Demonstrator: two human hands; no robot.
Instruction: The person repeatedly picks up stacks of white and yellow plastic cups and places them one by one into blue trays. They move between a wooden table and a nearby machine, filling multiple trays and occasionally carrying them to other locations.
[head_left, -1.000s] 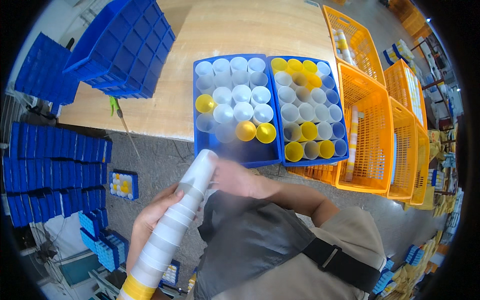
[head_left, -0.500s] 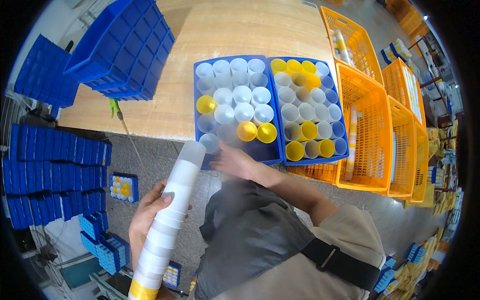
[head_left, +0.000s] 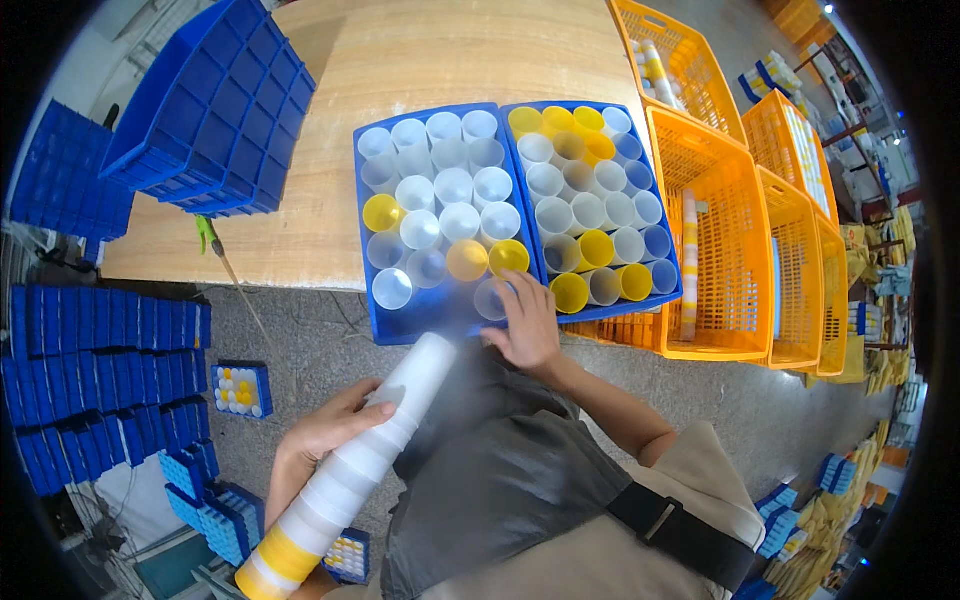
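My left hand (head_left: 345, 420) is closed around a long stack of nested, tapered plastic cups (head_left: 360, 465), mostly white with yellow ones at the lower end. The stack slants, its upper end pointing at the near edge of the left blue crate (head_left: 393, 325). At that crate's near right corner, my right hand (head_left: 528, 325) has thumb and fingers around a translucent cup (head_left: 489, 299), partly hidden by the fingers. Rows of white and yellow cups stand upright in the crate. One white cup (head_left: 393, 289) stands alone at its near left corner.
A second blue crate (head_left: 672, 285) of cups adjoins on the right. Yellow baskets (head_left: 715, 345) line the wooden table's (head_left: 330, 180) right side. Stacked blue crates (head_left: 225, 110) stand at the table's left, beside a green-handled tool (head_left: 207, 232). More blue crates (head_left: 110, 380) are piled on the floor.
My right hand has moved right, from the crate's near left to its near right corner, where a translucent cup now sits between its fingers. My left hand's stack has swung right. The view has shifted slightly.
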